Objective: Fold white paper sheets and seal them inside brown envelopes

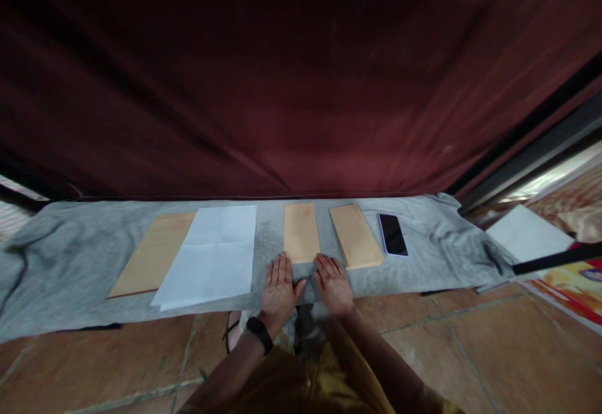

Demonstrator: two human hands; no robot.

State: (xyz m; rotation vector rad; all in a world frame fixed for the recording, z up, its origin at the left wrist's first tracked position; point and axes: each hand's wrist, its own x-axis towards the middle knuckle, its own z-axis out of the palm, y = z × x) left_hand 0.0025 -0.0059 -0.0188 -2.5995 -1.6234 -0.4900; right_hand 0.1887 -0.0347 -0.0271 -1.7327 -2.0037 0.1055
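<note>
My left hand (279, 288) lies flat, fingers stretched out, on the grey cloth (70, 244) just below a narrow brown envelope (301, 231). A black band sits on that wrist. My right hand (333, 283) rests flat beside it, fingers spread, near the envelope's lower right corner. Neither hand holds anything. To the right lies a stack of brown envelopes (355, 236). A white sheet of paper (212, 254) lies to the left, partly overlapping a large brown envelope (153, 252).
A black phone (392, 234) lies on the cloth right of the envelope stack. A dark red curtain (301, 75) hangs behind. The floor is brown tile (446, 339). White paper (529, 231) and a colourful printed sheet (571, 285) lie at the far right.
</note>
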